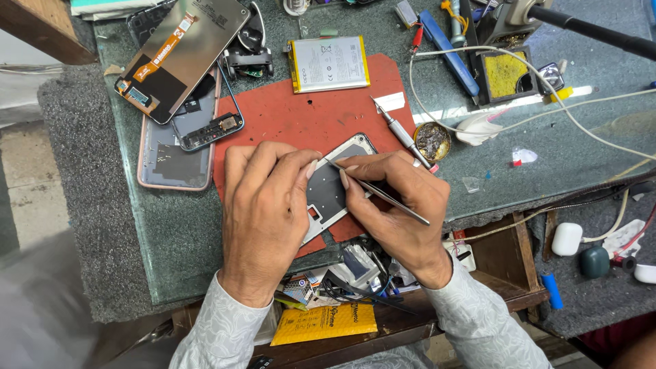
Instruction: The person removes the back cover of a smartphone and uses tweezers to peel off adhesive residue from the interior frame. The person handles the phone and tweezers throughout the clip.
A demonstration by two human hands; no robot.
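- Two hands meet over the red mat [287, 123], where the grey frame [328, 191] lies.
- My left hand [263, 212] arches knuckles-up, fingertips pressed on the frame.
- My right hand [396, 201] pinches tweezers [383, 195] pen-fashion, tips on the frame.

Brightness: bright, even daylight over the whole bench.
Glare: a pale sheen on the glass tabletop [588, 137] at upper right, and on the silver battery [329, 63].
Shadows: soft and short beneath both hands.
Focus: sharp at centre; lower corners slightly soft.
Distortion: mild wide-angle bending at the edges.
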